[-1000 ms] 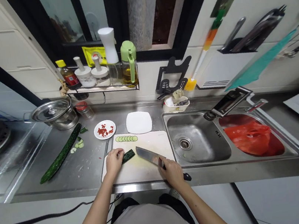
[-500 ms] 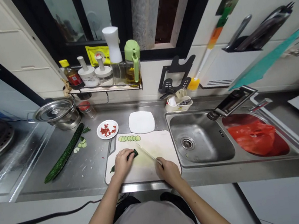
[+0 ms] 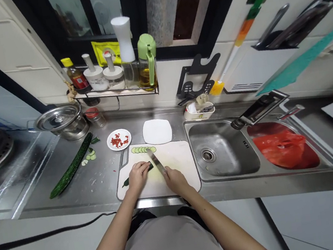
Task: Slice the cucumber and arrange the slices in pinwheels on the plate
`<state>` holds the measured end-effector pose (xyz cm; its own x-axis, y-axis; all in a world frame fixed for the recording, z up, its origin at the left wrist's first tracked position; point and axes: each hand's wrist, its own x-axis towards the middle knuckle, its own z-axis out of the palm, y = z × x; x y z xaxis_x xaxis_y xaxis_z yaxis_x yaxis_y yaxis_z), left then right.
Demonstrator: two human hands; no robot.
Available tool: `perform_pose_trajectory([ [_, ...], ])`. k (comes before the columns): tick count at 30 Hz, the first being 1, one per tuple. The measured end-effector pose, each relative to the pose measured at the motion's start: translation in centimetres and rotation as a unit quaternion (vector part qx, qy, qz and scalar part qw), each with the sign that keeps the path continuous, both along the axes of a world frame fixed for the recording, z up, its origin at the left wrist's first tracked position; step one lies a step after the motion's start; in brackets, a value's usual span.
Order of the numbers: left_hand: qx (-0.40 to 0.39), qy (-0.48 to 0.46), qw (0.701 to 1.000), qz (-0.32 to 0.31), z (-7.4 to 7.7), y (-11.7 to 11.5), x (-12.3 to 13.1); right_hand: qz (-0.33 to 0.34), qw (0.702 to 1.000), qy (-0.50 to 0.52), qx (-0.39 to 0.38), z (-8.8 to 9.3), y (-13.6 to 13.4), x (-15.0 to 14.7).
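Observation:
My left hand point(image 3: 138, 176) is curled over a dark green cucumber piece point(image 3: 150, 167) and presses it onto the white cutting board point(image 3: 179, 169). Its stem end pokes out left of the hand. My right hand point(image 3: 173, 179) grips the handle of a knife point(image 3: 155, 160). The blade stands on edge right at the cucumber's cut end, beside my left fingers. A row of several cucumber slices point(image 3: 142, 150) lies along the board's far edge.
A whole cucumber point(image 3: 71, 166) with a few slices lies on the steel counter at left, next to a lidded pot point(image 3: 58, 122). A small plate of chopped red chili point(image 3: 119, 140) and an empty white plate point(image 3: 157, 131) sit behind the board. The sink point(image 3: 221, 154) is right.
The knife swung from lying flat at the right of the board to standing on edge against the cucumber's end. My left hand slid forward over the cucumber piece. The camera view shifted slightly.

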<state>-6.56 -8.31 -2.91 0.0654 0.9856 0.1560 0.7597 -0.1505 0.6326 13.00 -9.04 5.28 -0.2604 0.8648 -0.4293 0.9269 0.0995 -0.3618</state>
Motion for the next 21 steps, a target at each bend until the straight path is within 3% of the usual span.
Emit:
perform_pose_trajectory([
  [8, 0.074, 0.023, 0.997, -0.015, -0.6, 0.1, -0.1, 0.027, 0.999, -0.024, -0.005, 0.6, 0.2, -1.5],
  [21, 0.086, 0.032, 0.996, -0.017, -0.5, -0.1, 0.0, 0.036, 0.998, -0.055, -0.025, 0.9, -0.1, -2.2],
])
